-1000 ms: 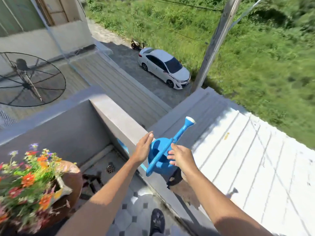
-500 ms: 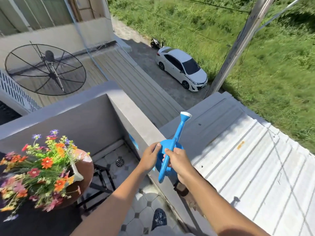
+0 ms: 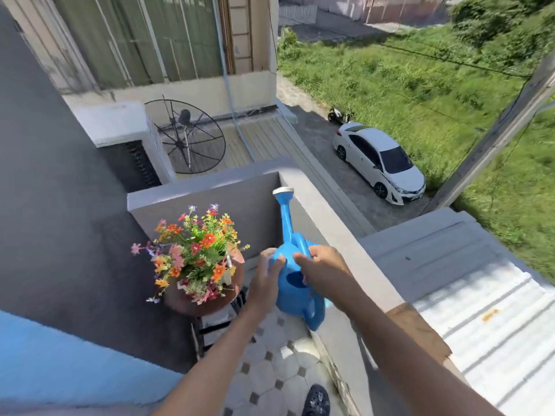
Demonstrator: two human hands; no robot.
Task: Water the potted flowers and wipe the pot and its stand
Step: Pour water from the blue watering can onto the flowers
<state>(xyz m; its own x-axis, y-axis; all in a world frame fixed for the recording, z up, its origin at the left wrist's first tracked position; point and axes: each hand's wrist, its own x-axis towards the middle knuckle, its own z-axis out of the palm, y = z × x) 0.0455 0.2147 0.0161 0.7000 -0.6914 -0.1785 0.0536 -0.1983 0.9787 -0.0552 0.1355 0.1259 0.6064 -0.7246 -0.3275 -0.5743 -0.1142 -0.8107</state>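
Flowers (image 3: 196,250) stand in a brown pot (image 3: 207,306) on a dark stand (image 3: 210,328), left of the blue watering can (image 3: 295,283). Both hands grip the can: left hand (image 3: 265,276) on its body, right hand (image 3: 322,268) around the top. Current step: positioning before watering. Next, swing the spout (image 3: 283,205) left over the blooms and tilt.
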